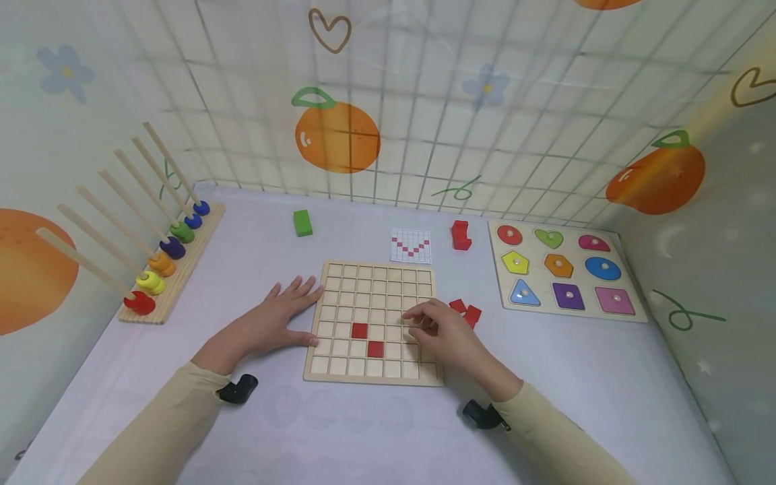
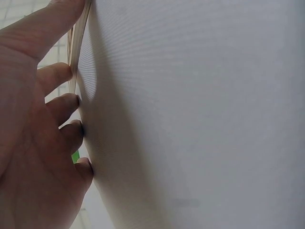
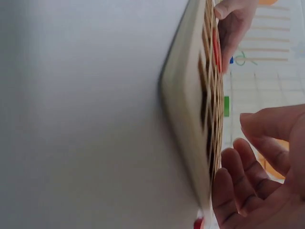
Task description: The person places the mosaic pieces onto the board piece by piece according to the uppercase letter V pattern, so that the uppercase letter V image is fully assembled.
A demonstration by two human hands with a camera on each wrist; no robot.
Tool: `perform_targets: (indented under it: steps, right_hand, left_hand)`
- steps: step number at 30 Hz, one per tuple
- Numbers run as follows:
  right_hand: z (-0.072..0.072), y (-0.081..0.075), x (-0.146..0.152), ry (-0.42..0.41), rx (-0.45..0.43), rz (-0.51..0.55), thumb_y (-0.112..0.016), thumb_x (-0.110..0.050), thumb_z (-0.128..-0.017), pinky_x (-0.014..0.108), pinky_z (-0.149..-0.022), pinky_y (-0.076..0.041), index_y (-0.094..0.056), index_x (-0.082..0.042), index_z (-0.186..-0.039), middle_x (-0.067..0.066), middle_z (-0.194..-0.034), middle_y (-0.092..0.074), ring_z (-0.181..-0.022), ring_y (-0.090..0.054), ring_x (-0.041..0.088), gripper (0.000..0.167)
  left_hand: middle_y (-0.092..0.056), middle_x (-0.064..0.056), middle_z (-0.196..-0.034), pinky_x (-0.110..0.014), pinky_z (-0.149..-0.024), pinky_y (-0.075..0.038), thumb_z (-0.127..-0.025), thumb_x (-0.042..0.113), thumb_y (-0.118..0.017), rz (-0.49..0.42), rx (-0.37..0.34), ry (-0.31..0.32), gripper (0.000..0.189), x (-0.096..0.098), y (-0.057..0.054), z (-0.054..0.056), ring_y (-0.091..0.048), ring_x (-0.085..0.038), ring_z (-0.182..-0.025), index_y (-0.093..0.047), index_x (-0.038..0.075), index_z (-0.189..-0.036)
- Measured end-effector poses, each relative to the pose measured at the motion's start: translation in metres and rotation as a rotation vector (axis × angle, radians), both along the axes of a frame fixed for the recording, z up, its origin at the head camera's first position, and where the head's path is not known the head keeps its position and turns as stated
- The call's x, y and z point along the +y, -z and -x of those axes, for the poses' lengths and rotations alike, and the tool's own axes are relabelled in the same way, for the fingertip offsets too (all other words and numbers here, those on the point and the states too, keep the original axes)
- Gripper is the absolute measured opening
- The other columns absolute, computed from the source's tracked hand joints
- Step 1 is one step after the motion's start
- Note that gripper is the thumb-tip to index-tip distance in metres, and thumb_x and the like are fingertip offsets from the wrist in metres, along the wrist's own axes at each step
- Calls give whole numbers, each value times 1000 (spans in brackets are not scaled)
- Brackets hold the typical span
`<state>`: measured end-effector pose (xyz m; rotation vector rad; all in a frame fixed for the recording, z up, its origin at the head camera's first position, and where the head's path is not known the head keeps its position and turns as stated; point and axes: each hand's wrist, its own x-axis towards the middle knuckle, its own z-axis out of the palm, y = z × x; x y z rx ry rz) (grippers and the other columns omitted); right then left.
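Note:
A wooden grid board (image 1: pixel 376 273) lies flat in the middle of the table, seen edge-on as the board (image 3: pixel 188 109) in the right wrist view. Two red tiles (image 1: pixel 366 339) sit in its cells. My left hand (image 1: pixel 291 306) lies flat on the table, fingers straight, thumb against the board's left edge (image 2: pixel 78 43). My right hand (image 1: pixel 424 322) rests on the board's right side with fingers bent. In the right wrist view the right hand (image 3: pixel 248 157) has thumb and fingers apart with nothing between them. Loose red tiles (image 1: pixel 465 311) lie just right of it.
A red-and-white pattern card (image 1: pixel 411 245), a red block (image 1: pixel 461 235) and a green block (image 1: pixel 302 223) lie behind the board. A shape puzzle (image 1: pixel 566 269) sits at the right, a ring stacker (image 1: pixel 164 263) with slanted pegs at the left. Printed walls enclose the table.

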<state>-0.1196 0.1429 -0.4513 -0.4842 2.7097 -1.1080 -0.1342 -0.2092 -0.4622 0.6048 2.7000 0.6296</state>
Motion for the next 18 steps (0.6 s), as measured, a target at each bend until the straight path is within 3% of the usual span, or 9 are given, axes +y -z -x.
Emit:
perform_targets:
  steps: [18]
  right_hand:
    - [-6, 6, 63, 83, 23, -103, -80, -12, -89, 24, -70, -54, -73, -18, -114, -6, -92, -60, -83, -57, 14, 27]
  left_hand:
    - [-16, -13, -169, -59, -125, -1, -82, 54, -79, 15, -7, -8, 102, 1, -1, 0, -6, -38, -156, -29, 12, -161]
